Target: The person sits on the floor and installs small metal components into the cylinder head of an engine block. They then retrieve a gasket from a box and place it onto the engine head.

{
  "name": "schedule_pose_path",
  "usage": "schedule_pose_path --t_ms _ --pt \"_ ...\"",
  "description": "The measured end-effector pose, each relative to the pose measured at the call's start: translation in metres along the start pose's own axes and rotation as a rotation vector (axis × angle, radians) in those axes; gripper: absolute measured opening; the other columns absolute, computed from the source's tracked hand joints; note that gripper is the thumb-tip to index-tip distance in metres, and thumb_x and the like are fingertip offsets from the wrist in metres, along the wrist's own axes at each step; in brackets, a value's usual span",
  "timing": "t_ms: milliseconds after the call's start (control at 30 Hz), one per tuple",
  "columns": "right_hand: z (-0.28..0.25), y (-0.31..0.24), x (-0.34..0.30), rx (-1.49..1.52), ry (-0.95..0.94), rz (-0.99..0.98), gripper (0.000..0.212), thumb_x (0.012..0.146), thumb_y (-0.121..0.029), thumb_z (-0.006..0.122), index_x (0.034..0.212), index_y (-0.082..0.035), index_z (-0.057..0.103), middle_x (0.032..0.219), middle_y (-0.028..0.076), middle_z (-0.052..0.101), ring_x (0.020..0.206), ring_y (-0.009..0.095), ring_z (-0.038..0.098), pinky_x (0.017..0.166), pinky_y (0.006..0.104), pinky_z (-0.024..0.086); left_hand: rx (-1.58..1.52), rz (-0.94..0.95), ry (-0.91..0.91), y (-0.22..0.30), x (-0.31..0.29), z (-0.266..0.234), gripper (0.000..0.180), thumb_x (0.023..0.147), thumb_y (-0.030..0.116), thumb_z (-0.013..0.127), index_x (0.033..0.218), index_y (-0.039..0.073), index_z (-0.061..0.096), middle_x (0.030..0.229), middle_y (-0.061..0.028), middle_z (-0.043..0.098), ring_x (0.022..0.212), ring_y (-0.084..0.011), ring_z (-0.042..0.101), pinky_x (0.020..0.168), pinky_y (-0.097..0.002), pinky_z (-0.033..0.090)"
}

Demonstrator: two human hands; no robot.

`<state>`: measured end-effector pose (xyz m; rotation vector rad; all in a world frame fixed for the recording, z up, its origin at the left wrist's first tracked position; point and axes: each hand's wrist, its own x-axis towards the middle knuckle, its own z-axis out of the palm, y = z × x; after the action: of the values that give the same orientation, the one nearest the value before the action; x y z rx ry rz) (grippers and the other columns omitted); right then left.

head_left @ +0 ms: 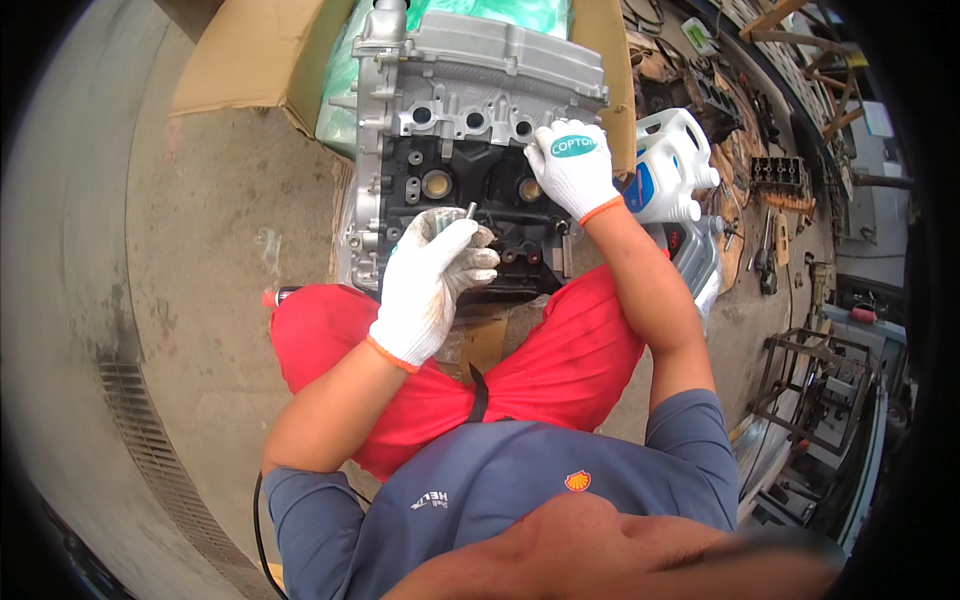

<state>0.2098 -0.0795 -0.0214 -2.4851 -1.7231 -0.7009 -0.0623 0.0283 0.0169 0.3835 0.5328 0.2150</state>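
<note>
1. Engine (485,165): lies in front of the person, silver head section (500,75) on the far side, black block (470,170) on the near side. A row of round ports (474,121) opens along the silver section.
2. Left hand (432,275): white-gloved, palm side partly visible, held above the near part of the block. Glove fingers are soiled.
3. Left grip: thumb and fingers are together, clamped on a short silver rod (471,211).
4. Rod position: above the block, its end projecting past the thumb. The remainder is hidden by the hand; threading cannot be determined.
5. Right hand (573,165): white-gloved, back upward, at the right end of the port row. Fingers are bent down against the engine.
6. Right grip: fingertips are hidden; whether they are clamped on anything cannot be determined.
7. Surroundings: a carton (262,62) and green sheeting (338,115) lie behind and beside the engine. A white jug (672,155) and a grey jug (698,258) stand to its right, near the right forearm (650,280).
</note>
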Motion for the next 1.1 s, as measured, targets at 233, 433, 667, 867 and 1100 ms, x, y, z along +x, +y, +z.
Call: schedule_pose_path --t_ms 233,433,667,867,1100 --pt "-0.006 -0.004 -0.001 -0.001 -0.123 0.077 0.034 0.100 -0.037 0.066 0.077 -0.013 0.071 0.074 0.009 0.072 0.078 0.031 0.070 0.078 0.0472 0.049 0.010 0.026 0.032 -0.001 -0.001 0.001 0.014 0.106 0.011 0.067 0.119 0.007 0.062 0.107 -0.0117 0.076 0.088 -0.0210 0.077 0.076 -0.0338 0.064" --pt "-0.011 -0.003 0.003 -0.004 -0.353 0.117 0.036 0.099 -0.045 0.067 0.086 -0.012 0.074 0.079 0.011 0.073 0.077 0.031 0.072 0.074 0.0475 0.051 -0.014 0.049 0.029 -0.004 0.001 -0.002 0.018 0.105 0.007 0.067 0.122 0.007 0.062 0.112 -0.0132 0.075 0.091 -0.0224 0.076 0.080 -0.0349 0.064" --pt "-0.007 -0.002 0.003 0.000 -0.463 0.140 0.039 0.097 -0.048 0.069 0.088 -0.010 0.075 0.081 0.012 0.073 0.079 0.033 0.073 0.074 0.0496 0.053 -0.031 0.040 0.013 -0.003 0.001 -0.003 0.017 0.104 0.006 0.067 0.121 0.007 0.063 0.113 -0.0134 0.075 0.092 -0.0232 0.076 0.081 -0.0357 0.063" --pt "-0.002 -0.001 -0.005 0.007 -0.202 0.085 0.037 0.096 -0.046 0.070 0.085 -0.011 0.073 0.080 0.011 0.073 0.080 0.033 0.072 0.075 0.0495 0.053 -0.029 0.038 0.016 -0.002 0.001 -0.001 0.016 0.105 0.007 0.066 0.120 0.007 0.063 0.111 -0.0128 0.075 0.092 -0.0230 0.076 0.081 -0.0357 0.063" --pt "-0.004 -0.002 -0.003 0.021 -0.182 0.098 0.038 0.098 -0.045 0.069 0.082 -0.010 0.074 0.079 0.012 0.073 0.077 0.034 0.072 0.071 0.0476 0.055 -0.019 0.040 0.048 -0.001 0.000 0.001 0.015 0.105 0.007 0.065 0.120 0.007 0.063 0.111 -0.0127 0.075 0.090 -0.0228 0.076 0.080 -0.0357 0.062"
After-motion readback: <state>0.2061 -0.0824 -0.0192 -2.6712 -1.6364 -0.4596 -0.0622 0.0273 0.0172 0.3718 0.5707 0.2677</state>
